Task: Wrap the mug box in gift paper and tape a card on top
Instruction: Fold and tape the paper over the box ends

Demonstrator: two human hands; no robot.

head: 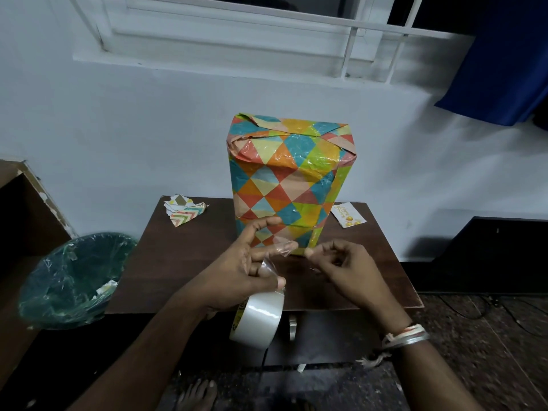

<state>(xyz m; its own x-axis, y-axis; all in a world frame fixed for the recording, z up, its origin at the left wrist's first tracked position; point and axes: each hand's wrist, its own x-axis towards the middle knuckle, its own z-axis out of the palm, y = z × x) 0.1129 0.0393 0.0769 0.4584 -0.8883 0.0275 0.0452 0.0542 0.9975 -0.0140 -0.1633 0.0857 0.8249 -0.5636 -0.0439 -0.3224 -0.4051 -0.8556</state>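
Multicoloured gift paper covers the mug box [284, 185], which stands upright on the brown table [184, 250], the card [348, 215] lying just right of it. Nearer, the left hand [237, 271] pinches a tape strip [283, 249], its other fingers spread and the tape roll [256, 320] hanging below. The right hand [341, 271] has its curled thumb and forefinger meeting beside the strip's end, grip unclear.

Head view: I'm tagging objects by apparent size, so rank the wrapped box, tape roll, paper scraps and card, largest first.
1. wrapped box
2. tape roll, though nearness to the camera enlarges it
3. paper scraps and card look about alike, so I leave them unranked
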